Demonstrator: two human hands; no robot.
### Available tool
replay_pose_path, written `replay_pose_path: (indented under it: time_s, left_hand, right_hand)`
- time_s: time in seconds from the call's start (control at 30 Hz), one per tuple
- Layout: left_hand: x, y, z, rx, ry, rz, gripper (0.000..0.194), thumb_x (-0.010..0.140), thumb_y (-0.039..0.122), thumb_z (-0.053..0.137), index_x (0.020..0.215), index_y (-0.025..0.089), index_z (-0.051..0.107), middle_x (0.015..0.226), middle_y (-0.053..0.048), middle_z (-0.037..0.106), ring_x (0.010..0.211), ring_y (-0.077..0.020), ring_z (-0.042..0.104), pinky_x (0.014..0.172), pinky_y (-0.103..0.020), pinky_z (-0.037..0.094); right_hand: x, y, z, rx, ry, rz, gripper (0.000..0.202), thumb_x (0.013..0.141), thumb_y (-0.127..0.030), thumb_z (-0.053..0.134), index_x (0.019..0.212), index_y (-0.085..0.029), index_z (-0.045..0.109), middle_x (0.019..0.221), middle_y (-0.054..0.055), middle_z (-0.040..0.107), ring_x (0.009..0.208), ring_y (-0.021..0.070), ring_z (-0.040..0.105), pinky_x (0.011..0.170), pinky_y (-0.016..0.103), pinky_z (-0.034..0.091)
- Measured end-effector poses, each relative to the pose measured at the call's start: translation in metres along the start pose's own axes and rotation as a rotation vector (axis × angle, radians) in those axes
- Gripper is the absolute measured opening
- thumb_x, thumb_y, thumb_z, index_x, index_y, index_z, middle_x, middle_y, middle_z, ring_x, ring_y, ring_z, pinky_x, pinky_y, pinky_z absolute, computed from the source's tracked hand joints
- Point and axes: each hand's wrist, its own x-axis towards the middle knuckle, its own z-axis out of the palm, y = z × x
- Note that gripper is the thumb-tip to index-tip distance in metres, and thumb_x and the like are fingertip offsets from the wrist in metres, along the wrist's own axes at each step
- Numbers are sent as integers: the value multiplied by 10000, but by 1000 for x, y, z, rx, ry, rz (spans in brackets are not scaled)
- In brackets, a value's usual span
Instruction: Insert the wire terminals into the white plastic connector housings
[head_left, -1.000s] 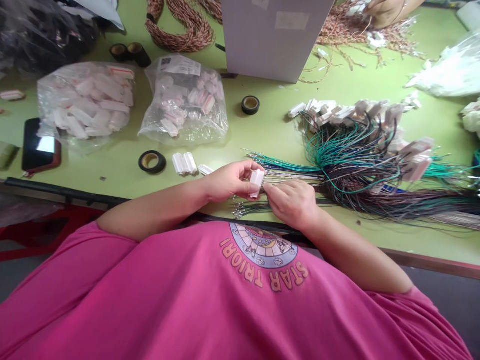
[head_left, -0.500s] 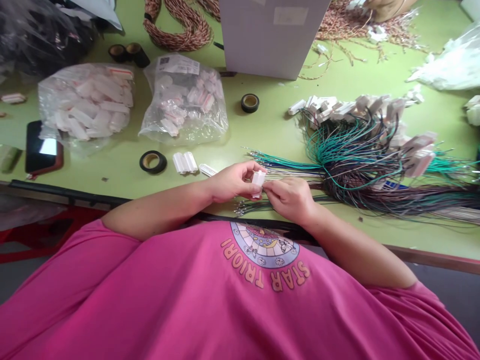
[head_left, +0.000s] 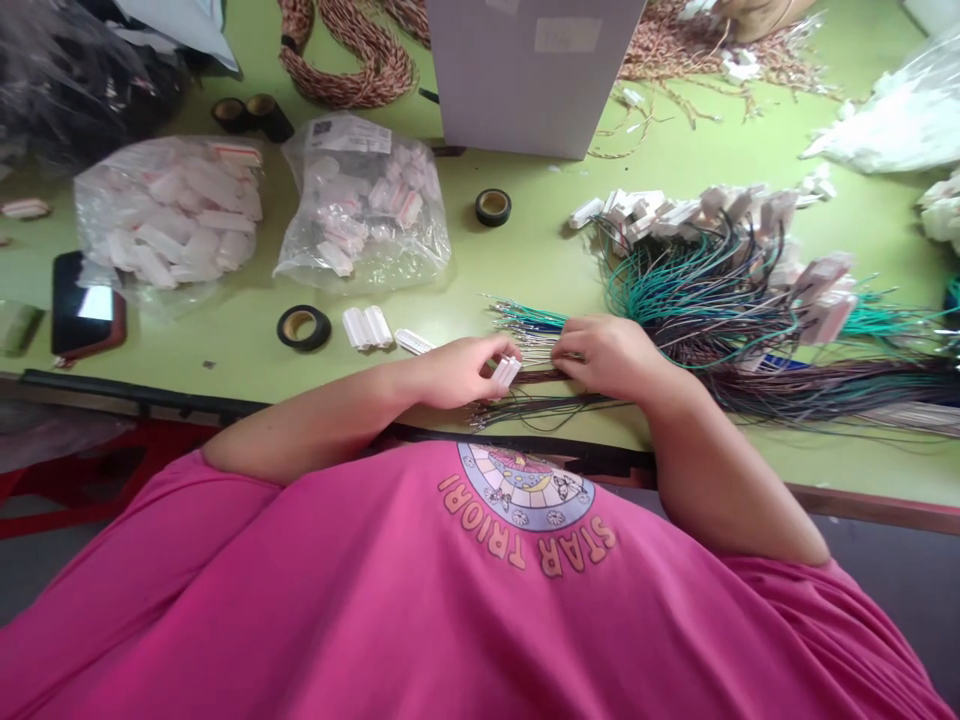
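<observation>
My left hand (head_left: 469,372) grips a small white connector (head_left: 507,372) between thumb and fingers, just left of the wires. On the wire bundle (head_left: 536,345) lies my right hand (head_left: 600,352), its fingers bent and pressed together over the white wires; what they pinch is too small to make out. Teal wires (head_left: 517,313) run behind the white ones, and dark wires (head_left: 517,408) lie nearer the table edge. White connector pieces (head_left: 367,328) sit side by side left of my left hand, beside another white strip (head_left: 412,341).
Black tape rolls (head_left: 304,327) (head_left: 493,206) lie on the green table (head_left: 480,270). Two clear bags of white parts (head_left: 172,215) (head_left: 367,200), a phone (head_left: 86,303) and a grey box (head_left: 536,80) stand around. Wired connectors (head_left: 675,215) are heaped at right.
My right hand has moved away from the connector, rightward and up onto the wires. My left hand has shifted slightly left, tilting the white connector.
</observation>
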Motion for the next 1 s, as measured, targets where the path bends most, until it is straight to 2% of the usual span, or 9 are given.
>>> replay_pose_path:
  time_s: [0.07,0.17,0.33,0.43,0.5,0.63,0.77,0.9,1.0]
  left_hand:
    - [0,1,1,27,2,5,369,730,234,706,1083,177,616,922,-44,690,772,-167,663,702,-283,498]
    - [0,0,2,-46,-22,-10,363,750,221,681,1099,167,597,872,-33,681,708,-143,656,682,-273,500]
    - [-1,5,-2,-41,-35,-29,406,758,260,694,1138,169,583,883,-31,675,692,-143,658,665,-276,504]
    - [1,16,-6,-5,-23,-31,426,778,277,696,1172,161,582,827,-25,670,680,-147,648,673,-286,497]
    - [7,24,-4,-91,-3,-17,397,798,268,693,1163,156,587,815,-27,662,675,-136,632,684,-291,499]
    - [22,31,9,-451,52,-15,346,801,212,711,1122,151,597,874,-33,648,698,-101,616,703,-284,525]
    - [30,27,20,-737,128,-42,421,760,178,748,1153,174,598,988,-38,664,723,-96,643,722,-289,561]
    - [30,21,20,-851,120,-37,468,728,175,772,1165,192,604,1057,-47,673,789,-131,681,753,-313,582]
    - [30,17,19,-862,111,-23,480,719,196,784,1164,201,604,1080,-45,673,807,-134,683,763,-316,586]
  right_hand:
    - [2,-2,6,-111,-65,-31,216,845,-191,514,748,-178,707,817,57,673,741,155,566,628,271,334]
    - [3,-4,5,-83,-30,-22,199,832,-186,494,758,-165,678,819,65,665,744,157,546,643,274,331]
    - [-1,4,-12,341,107,193,149,699,-165,527,775,-153,655,610,-18,580,566,108,469,577,242,335]
    - [-4,4,-17,584,81,172,267,716,-214,549,933,-144,687,559,-54,546,519,93,442,542,233,330]
    - [-4,0,-17,630,48,128,269,747,-268,570,940,-149,713,590,-40,586,546,95,468,554,236,342]
    - [-2,-9,-13,586,161,187,215,768,-275,552,757,-140,719,603,-16,610,573,94,473,574,240,344]
    - [-3,-12,-12,511,253,250,199,743,-230,526,695,-134,694,549,-23,561,547,91,439,560,240,320]
    - [-6,-16,-11,327,306,226,206,752,-214,502,678,-145,681,551,-6,559,543,98,429,571,249,307]
    - [-7,-19,-8,199,283,216,210,763,-215,490,684,-156,675,567,11,577,546,109,439,572,254,295]
